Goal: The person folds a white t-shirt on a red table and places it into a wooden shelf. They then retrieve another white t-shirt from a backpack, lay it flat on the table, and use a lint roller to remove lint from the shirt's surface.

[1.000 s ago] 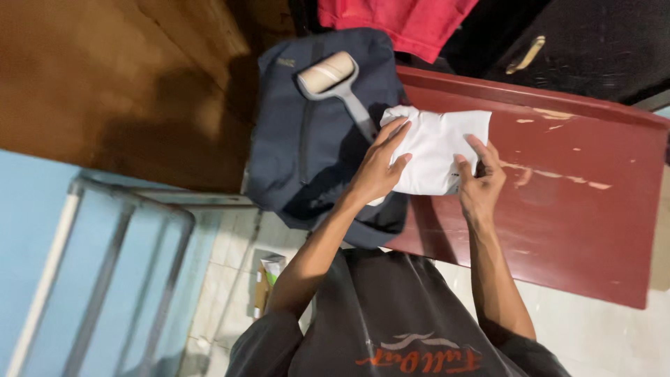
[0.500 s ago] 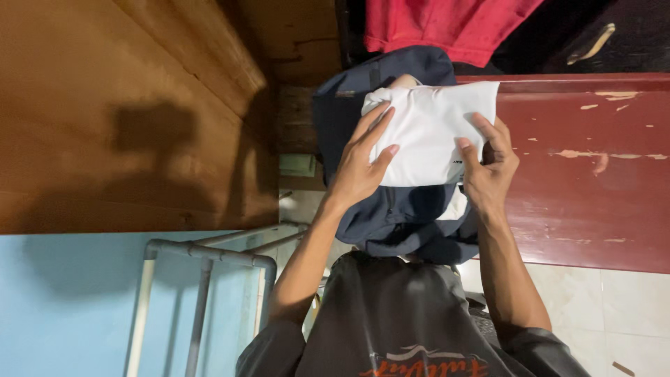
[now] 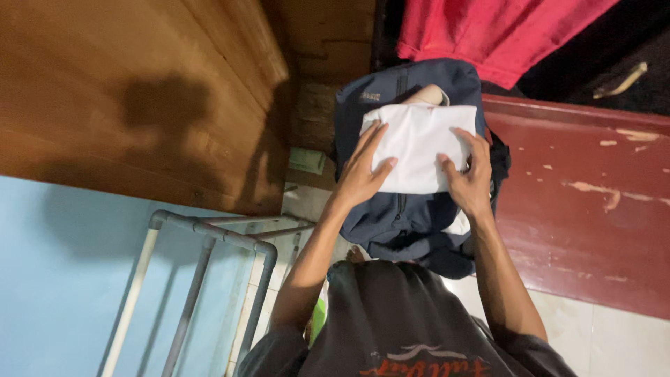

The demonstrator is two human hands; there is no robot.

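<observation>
Folded white cloth point(image 3: 419, 146), soft and rectangular, rests on navy fabric backpack point(image 3: 412, 216).

Folded white cloth bundle point(image 3: 417, 146) moved off the worn red wooden table point(image 3: 579, 209), now fully over the dark blue fabric backpack point(image 3: 401, 209). Both hands shifted with it. Lint roller on the backpack now almost wholly covered.
</observation>
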